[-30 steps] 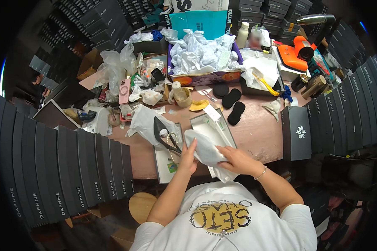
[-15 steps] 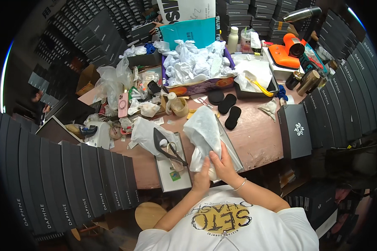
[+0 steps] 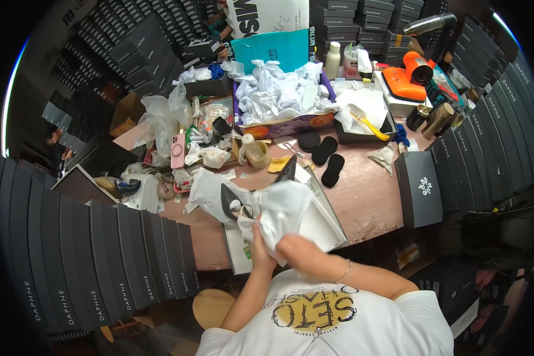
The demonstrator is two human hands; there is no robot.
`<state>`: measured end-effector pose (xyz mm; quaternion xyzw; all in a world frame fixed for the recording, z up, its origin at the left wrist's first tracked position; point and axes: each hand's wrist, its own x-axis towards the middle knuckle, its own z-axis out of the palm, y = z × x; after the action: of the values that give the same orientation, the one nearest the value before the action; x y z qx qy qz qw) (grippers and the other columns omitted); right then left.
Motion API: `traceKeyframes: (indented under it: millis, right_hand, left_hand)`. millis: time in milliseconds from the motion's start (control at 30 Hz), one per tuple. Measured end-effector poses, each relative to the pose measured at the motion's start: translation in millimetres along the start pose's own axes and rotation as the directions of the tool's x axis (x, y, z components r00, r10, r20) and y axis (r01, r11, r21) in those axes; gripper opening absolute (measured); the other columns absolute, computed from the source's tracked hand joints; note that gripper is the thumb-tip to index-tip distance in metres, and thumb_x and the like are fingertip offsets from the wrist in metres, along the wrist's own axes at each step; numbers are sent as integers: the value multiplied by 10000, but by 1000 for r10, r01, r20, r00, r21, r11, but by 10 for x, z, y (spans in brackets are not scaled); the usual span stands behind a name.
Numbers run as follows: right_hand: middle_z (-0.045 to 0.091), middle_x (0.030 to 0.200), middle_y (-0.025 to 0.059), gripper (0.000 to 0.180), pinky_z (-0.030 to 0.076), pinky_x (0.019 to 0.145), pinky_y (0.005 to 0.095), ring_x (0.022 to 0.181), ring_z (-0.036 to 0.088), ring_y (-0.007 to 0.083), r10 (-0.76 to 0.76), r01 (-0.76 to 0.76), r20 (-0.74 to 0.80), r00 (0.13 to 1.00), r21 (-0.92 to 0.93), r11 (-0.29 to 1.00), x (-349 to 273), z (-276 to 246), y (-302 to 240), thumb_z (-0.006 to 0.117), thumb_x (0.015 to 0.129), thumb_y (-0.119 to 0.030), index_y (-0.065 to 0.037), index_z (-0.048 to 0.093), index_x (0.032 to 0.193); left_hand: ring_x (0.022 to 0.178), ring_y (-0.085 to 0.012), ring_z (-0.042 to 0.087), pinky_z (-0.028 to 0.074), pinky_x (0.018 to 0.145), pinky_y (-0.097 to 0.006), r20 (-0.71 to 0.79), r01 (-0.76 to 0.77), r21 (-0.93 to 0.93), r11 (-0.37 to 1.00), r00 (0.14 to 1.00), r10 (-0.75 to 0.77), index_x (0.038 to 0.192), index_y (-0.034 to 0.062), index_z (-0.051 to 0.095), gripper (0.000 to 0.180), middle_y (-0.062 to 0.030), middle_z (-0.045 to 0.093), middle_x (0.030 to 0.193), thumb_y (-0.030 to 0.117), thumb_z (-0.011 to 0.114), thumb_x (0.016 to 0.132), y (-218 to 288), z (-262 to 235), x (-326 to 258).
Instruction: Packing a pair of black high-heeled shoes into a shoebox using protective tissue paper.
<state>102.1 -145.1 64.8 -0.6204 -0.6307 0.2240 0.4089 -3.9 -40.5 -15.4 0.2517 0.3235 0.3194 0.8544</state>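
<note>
Both my hands are bunched on a sheet of white tissue paper (image 3: 286, 209) over an open white shoe box (image 3: 325, 224) at the table's near edge. My left hand (image 3: 258, 249) grips the paper's lower left corner. Close beside it, my right hand (image 3: 295, 248) clutches the same sheet. A black pointed shoe with a gold buckle (image 3: 232, 202) lies on more white paper just left of the box, next to my left hand. A second dark shoe tip (image 3: 287, 170) sticks up behind the sheet.
A closed black box (image 3: 422, 190) lies at the right. Black insoles (image 3: 327, 153), a tape roll (image 3: 256, 154), a pink phone (image 3: 178, 151), a purple box of crumpled paper (image 3: 277, 98) and an orange device (image 3: 408, 80) crowd the far side. Black box stacks (image 3: 101, 261) flank the table. A wooden stool (image 3: 211, 306) stands below.
My hands were apart on the paper over the box; they have drawn together toward the near edge, gathering and bunching the sheet. The shoe on the left has not moved.
</note>
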Motion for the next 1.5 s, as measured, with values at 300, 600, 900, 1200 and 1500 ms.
traceKeyframes:
  millis: [300,600,900,1200,1500]
  right_hand:
    - [592,1160,128,538,532,762,289,960,612,163,408,-335,42,912,650,682,56,-1019,450,684,857,-150,-46,439,1324]
    - [650,774,42,247,489,532,223,597,601,93,643,-288,-166,748,792,539,-285,-972,665,712,836,-176,29,648,958]
    - [597,769,53,403,536,500,246,529,561,103,617,-144,-750,240,601,786,-584,-1475,1220,680,879,-332,32,564,1006]
    - [533,668,-2,402,430,419,221,464,477,62,653,-193,-552,519,668,719,-694,-1740,918,652,890,-389,1,567,930]
    - [579,948,79,468,475,555,264,652,590,148,345,-291,-412,843,188,938,215,-887,511,772,753,-223,-63,541,1127]
  left_hand:
    - [1180,-261,513,414,1025,-379,265,170,318,933,929,-260,1378,42,402,573,-115,505,1321,459,390,986,511,-499,137]
    - [1063,-258,596,492,908,-374,-18,139,-125,982,990,-142,1279,0,492,513,-123,593,1188,409,428,976,326,-291,128]
    - [1179,-363,485,275,1051,-563,820,-790,557,-256,476,317,851,23,603,174,-146,603,1123,190,609,802,587,830,42]
    - [1119,-237,575,410,1000,-394,414,-316,908,274,777,-474,1185,17,603,501,-129,633,1146,421,573,890,266,606,674]
    - [915,-311,656,562,750,-425,460,658,15,753,664,-590,1290,34,496,777,-181,629,1094,688,399,881,178,567,315]
